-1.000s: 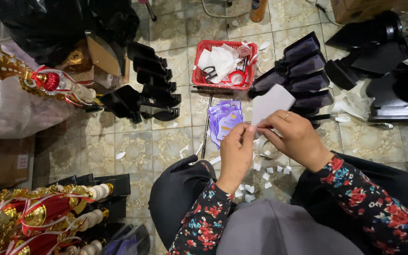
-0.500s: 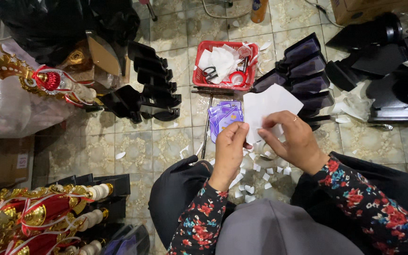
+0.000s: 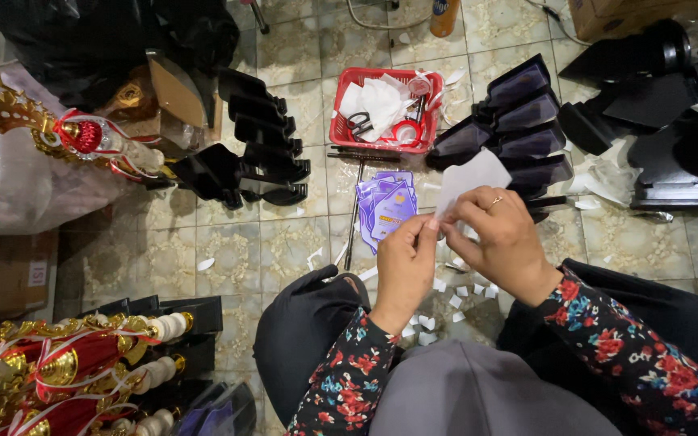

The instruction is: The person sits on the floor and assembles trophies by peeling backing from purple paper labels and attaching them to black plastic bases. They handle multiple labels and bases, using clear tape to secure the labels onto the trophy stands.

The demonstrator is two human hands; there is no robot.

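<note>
1. Change since the earlier frames: the white sheet (image 3: 478, 176) appears narrower and more angled than half a second ago, when it presented a broader face above the hands. The hands remain at the same position above the lap.
2. Meaning for the work in hand: the sheet is being turned or peeled between the fingers, so the handling is judged to be in progress rather than finished.
3. Left hand (image 3: 404, 266): closed in a pinch, thumb and fingertips meeting at the lower edge of the sheet.
4. Right hand (image 3: 498, 234): closed on the same sheet from the other side, fingers curled; a ring shows on one finger.
5. Location of the sheet: held in the air between both hands, above the tiled floor (image 3: 284, 242), just beside the purple cards (image 3: 387, 206) and in front of the red basket (image 3: 349, 133).
6. Appearance of the sheet: white, thin, flat, with straight edges and one corner pointing up and right; no print is discernible.
7. Surroundings: small white scraps (image 3: 458, 292) lie on the floor beneath the hands. Black trophy bases (image 3: 264, 141) stand to the left.
</note>
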